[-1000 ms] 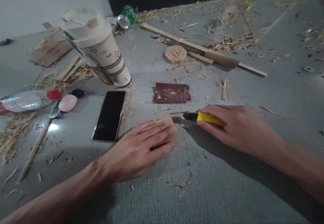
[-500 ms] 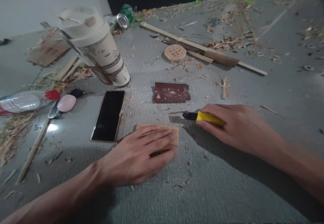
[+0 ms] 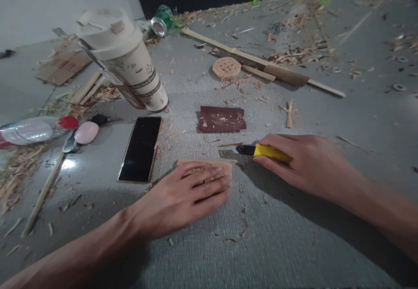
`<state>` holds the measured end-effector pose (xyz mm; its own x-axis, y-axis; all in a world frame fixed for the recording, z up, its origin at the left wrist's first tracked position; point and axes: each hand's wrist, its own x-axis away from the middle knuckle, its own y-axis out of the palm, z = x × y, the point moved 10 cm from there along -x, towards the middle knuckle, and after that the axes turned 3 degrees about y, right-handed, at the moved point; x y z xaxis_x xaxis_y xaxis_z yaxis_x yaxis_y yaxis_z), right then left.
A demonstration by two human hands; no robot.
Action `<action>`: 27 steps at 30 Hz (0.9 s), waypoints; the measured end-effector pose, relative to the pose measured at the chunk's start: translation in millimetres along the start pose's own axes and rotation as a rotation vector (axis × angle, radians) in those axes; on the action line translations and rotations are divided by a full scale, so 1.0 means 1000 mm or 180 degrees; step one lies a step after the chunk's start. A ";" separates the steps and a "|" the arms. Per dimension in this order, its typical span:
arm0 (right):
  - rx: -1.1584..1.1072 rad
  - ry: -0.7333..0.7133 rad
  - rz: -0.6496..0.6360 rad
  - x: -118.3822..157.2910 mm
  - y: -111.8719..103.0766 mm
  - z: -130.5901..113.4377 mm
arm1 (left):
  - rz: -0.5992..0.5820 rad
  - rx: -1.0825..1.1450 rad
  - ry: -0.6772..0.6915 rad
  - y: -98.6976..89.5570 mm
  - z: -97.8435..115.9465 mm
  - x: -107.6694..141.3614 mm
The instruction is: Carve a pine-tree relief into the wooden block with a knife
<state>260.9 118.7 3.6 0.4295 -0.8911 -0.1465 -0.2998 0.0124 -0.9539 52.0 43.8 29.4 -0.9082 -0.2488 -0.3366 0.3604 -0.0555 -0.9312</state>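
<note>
My left hand [image 3: 186,197] lies flat over a flat tan piece [image 3: 228,169], fingers stretched out across it. Much of that piece is hidden under the hand, and I cannot tell whether it is wood or the back of sandpaper. To the right, my right hand [image 3: 303,162] is closed around a yellow utility knife [image 3: 271,153], whose black front end points left. No bare blade can be made out. Just beyond the hands rests a dark reddish-brown sheet [image 3: 222,121], slightly curled, like sandpaper, with pale shavings on it.
A phone [image 3: 140,149] lies left of my left hand, with a tall lidded cup [image 3: 137,62] behind it. Farther back are a carved wooden disc [image 3: 226,68], long wooden sticks [image 3: 215,40] and a green can [image 3: 162,21]. Wood shavings [image 3: 303,53] litter the surface.
My left hand has shifted slightly to the right on the tan piece, its fingers a little flatter. The right hand and the knife stay in place.
</note>
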 end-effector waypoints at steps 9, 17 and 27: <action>0.0027 -0.0054 -0.0094 -0.001 0.001 -0.001 | 0.0060 -0.0034 -0.0083 0.000 0.002 0.001; 0.0117 -0.0136 0.0021 0.000 -0.001 -0.003 | 0.0377 0.0159 0.0352 -0.015 0.021 0.001; 0.0090 -0.0152 0.0045 -0.001 -0.002 -0.004 | -0.0074 0.0140 0.0075 0.005 0.006 0.006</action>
<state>257.8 117.5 6.8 0.4656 -0.8682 -0.1717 -0.2822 0.0382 -0.9586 49.8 36.6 23.5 -0.9210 -0.2241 -0.3187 0.3477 -0.1035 -0.9319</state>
